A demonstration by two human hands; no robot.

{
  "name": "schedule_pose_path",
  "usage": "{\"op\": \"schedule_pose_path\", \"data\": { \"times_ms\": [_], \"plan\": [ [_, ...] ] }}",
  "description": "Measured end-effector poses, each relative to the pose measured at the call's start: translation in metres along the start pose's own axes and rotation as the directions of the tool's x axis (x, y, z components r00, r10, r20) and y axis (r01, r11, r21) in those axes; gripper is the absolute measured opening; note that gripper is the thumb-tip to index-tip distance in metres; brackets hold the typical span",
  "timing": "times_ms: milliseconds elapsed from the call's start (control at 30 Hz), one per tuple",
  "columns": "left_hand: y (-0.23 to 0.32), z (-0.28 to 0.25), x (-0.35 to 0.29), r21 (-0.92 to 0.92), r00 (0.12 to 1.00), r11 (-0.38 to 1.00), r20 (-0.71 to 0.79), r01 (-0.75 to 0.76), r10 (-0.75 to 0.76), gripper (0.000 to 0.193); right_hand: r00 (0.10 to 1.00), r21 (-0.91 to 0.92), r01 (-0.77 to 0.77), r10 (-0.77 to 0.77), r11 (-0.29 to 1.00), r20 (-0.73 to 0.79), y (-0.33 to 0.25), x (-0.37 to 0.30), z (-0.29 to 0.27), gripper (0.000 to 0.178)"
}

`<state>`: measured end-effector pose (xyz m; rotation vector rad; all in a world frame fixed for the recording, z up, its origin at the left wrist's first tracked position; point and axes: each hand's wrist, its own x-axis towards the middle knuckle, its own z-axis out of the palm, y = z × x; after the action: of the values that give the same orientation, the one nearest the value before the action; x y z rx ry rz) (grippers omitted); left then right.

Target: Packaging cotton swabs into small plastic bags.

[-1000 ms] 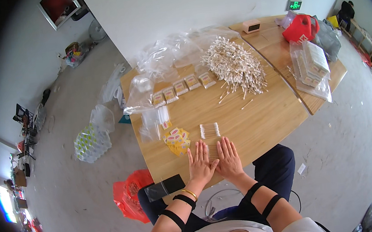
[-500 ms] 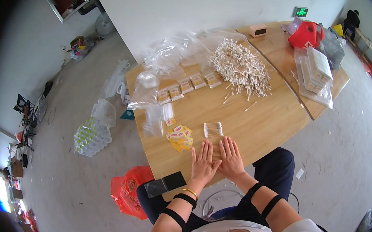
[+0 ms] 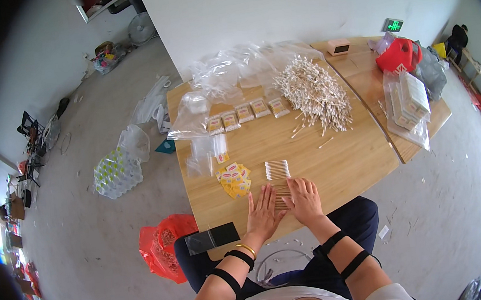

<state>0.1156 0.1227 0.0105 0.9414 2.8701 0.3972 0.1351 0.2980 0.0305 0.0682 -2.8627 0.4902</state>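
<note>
A neat row of cotton swabs lies side by side near the front edge of the table, white tips and thin sticks in line. My left hand lies flat at the left of the sticks, fingers straight and together. My right hand rests at their right side with its fingers extended and slightly bent. Both thumbs point inward over the sticks, and neither hand grips anything. Left of the row is a scattered pile of yellow printed cards. A big loose heap of cotton swabs covers the table's far right.
Several filled small packs stand in a line farther back, beside clear plastic bags. A dark phone-like slab lies at the front left edge. A red bag sits below left. A second table holds wrapped packages.
My right hand has shifted slightly right, away from my left hand, uncovering more of the swab sticks. My left hand stays nearly in place. The whole view has shifted slightly.
</note>
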Motion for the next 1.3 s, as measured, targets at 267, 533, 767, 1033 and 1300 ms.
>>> {"op": "schedule_pose_path", "data": {
  "times_ms": [267, 533, 767, 1033, 1300],
  "plan": [
    [0.0, -0.003, 0.0, 0.011, 1.0, 1.0, 0.015, 0.004, -0.004, 0.081, 0.999, 0.042, 0.029, -0.028, 0.999, -0.021, 0.008, -0.005, -0.012, 0.045],
    [-0.001, 0.0, 0.0, 0.033, 0.999, 0.999, 0.025, 0.019, -0.02, 0.08, 0.998, 0.034, 0.056, -0.057, 0.998, 0.034, 0.004, -0.012, -0.016, 0.044],
    [0.0, -0.001, 0.0, 0.03, 1.0, 1.0, -0.007, -0.005, 0.005, 0.08, 0.996, 0.09, 0.044, -0.05, 0.995, 0.07, 0.004, -0.019, -0.007, 0.068],
    [-0.011, -0.003, -0.003, -0.016, 0.993, 0.996, -0.075, 0.086, -0.087, 0.088, 0.995, 0.047, -0.074, 0.071, 0.996, 0.077, -0.022, -0.034, 0.02, 0.084],
    [0.0, -0.005, -0.003, 0.017, 0.999, 0.999, 0.017, 0.039, -0.039, 0.085, 0.995, -0.049, -0.059, 0.063, 0.997, 0.075, -0.024, -0.034, 0.033, 0.083]
  ]
}}
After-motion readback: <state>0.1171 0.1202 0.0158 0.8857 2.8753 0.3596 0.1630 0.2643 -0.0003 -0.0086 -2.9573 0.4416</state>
